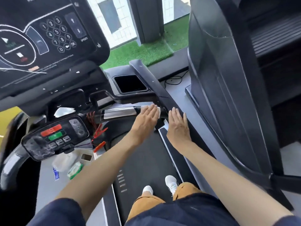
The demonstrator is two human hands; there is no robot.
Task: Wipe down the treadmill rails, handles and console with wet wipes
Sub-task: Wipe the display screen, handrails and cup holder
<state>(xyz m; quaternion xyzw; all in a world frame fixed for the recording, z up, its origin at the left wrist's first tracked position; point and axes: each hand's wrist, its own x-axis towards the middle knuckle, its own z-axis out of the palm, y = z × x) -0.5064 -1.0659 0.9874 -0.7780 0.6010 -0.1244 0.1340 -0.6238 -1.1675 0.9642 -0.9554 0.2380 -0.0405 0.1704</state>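
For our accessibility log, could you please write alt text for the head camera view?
A person standing on a treadmill belt presses a white wipe against the front handlebar with a flat left hand, while the right hand rests flat on the right side rail. The console is above left; a wipes pack lies on the floor.

I see open room over the belt (146, 160), below the handlebar (118, 112). The console (48, 46) overhangs that bar, the control pod (55, 137) blocks its left end, the side rail (162, 93) and neighbouring machine (219, 79) close the right.
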